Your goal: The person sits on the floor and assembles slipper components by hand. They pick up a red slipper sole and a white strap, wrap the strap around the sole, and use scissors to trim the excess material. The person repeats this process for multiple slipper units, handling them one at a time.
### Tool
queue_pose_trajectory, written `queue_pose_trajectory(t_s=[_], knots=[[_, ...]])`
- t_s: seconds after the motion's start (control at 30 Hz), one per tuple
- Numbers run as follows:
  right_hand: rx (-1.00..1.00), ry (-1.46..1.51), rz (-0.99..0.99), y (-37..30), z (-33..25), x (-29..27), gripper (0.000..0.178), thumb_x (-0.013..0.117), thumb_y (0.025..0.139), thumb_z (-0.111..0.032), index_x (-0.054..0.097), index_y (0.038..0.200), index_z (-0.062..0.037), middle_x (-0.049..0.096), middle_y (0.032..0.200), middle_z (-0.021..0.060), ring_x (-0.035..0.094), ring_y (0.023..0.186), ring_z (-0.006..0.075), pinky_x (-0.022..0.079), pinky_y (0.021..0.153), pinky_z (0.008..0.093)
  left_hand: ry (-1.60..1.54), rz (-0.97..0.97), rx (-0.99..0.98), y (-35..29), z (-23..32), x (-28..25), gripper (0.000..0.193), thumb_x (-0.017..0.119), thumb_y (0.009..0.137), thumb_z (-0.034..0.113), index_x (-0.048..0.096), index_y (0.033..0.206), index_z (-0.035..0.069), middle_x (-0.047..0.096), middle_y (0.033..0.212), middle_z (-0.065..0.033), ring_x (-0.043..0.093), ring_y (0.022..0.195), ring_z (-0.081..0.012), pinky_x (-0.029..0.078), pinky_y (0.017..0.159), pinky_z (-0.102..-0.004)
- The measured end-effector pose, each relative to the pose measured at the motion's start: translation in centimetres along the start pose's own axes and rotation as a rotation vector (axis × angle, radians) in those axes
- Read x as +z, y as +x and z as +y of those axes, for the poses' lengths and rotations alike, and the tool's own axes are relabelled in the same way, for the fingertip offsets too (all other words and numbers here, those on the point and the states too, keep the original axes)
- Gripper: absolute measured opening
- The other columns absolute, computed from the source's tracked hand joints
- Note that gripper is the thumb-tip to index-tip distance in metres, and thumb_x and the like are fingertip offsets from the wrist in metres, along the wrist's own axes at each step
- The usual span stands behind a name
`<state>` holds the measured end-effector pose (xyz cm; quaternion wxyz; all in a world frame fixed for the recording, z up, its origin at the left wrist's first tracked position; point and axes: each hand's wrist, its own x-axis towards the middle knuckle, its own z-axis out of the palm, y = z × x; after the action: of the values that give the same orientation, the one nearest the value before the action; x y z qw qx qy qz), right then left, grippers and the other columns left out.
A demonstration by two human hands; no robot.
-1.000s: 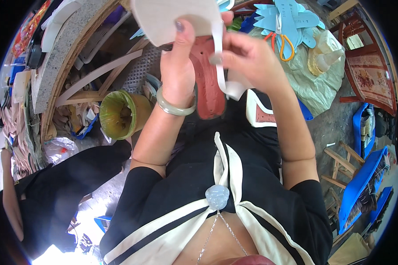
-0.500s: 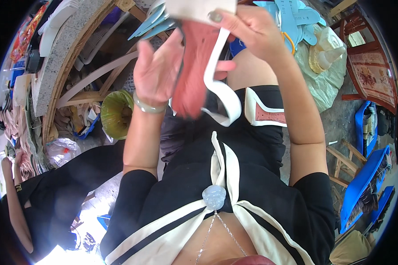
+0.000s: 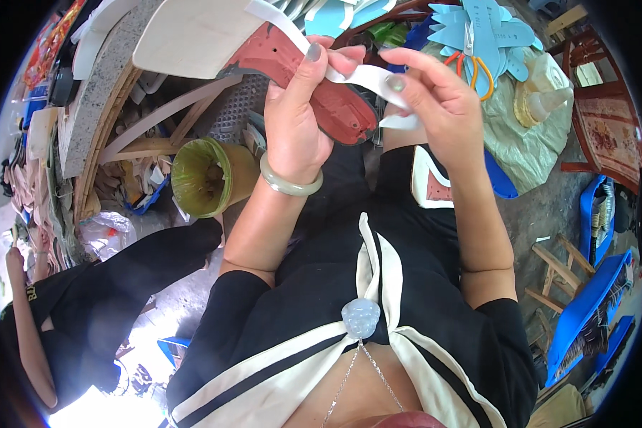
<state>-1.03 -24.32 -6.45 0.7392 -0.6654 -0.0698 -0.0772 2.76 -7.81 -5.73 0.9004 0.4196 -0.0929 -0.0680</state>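
My left hand is closed around the middle of a reddish-brown insole, its thumb pressed on the edge. The insole has a dark rim and tilts from upper left to lower right. A broad off-white sheet spreads from its far left end. Along its edge runs a white strip, whose loose end leaves the insole to the right. There my right hand pinches the strip between thumb and fingers. A similar reddish piece with a white border lies on my right thigh.
Orange-handled scissors lie by light-blue shoe-shaped templates at the far right. A clear bottle rests on a pale-green sack. A lined bin stands left; blue trays are at right. Another person's dark-clothed leg stretches in from the left.
The insole has swung from upright to slanting, its sheet now toward the left. My left hand, spread before, has closed on it. My right hand has moved from the sheet to the strip.
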Motion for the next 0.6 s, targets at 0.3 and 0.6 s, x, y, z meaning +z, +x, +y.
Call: queue_pose_trajectory(t_s=[0.3,0.6], knots=[[-0.307,-0.347,-0.003,-1.3,-1.5,1.2,0.013,0.069,0.081,-0.006,0.072,0.093,-0.0012,0.054,0.061,0.0004,0.046,0.056,0.0068,0.034,0.049,0.0224,-0.265,-0.039,0.105,-0.8,0.9,1.0,0.022,0.046,0.099,0.027,0.048,0.108,0.006,0.051,0.074,-0.0027,0.055,0.076,-0.0182,0.045,0.091,-0.0438],[-0.233,-0.259,-0.063,-1.8,-1.5,2.3,0.012,0.068,0.083,-0.006,0.071,0.094,-0.0006,0.06,0.066,0.0039,0.054,0.06,0.0094,0.041,0.054,0.0223,-0.229,-0.062,0.153,-1.7,1.6,0.6,0.031,0.043,0.099,0.034,0.047,0.111,0.006,0.051,0.072,-0.0032,0.054,0.068,-0.0177,0.05,0.076,-0.0406]])
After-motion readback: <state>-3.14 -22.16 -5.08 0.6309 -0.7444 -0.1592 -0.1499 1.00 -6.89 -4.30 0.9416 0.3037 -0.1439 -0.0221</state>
